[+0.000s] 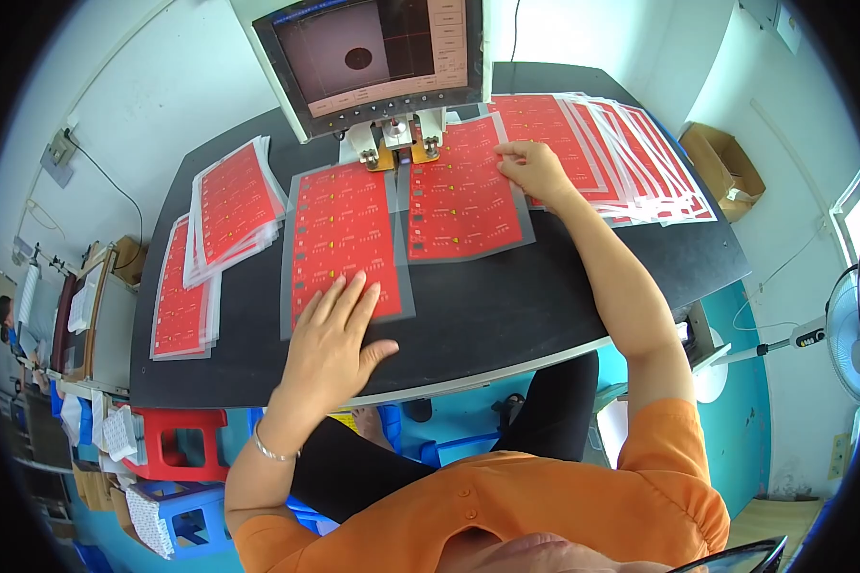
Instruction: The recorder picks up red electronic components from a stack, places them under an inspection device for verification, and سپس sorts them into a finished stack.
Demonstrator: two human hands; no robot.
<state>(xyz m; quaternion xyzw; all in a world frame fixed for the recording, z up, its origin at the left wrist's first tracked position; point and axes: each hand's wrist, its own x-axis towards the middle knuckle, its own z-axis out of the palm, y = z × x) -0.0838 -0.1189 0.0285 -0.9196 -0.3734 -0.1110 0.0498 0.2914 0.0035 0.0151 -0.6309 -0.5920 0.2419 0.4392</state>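
Note:
Two red printed sheets with clear borders lie side by side on the black table, their far ends at the base of a machine. On the near part of the left red sheet (339,224), my left hand (333,339) lies flat with its fingers spread and thumb out. The right red sheet (463,196) reaches less far toward me. At its upper right edge is my right hand (537,172), fingers bent and closed in a pinch on that edge. Between the sheets' far ends sits the machine's metal head (397,134), with brass-coloured plates.
A monitor (373,57) above the head displays a dark round spot. Stacks of red sheets lie left (229,215) and fanned at the right (583,143). A cardboard box (721,167) and fan (849,334) stand right; red (196,420) and blue stools (196,501) lower left.

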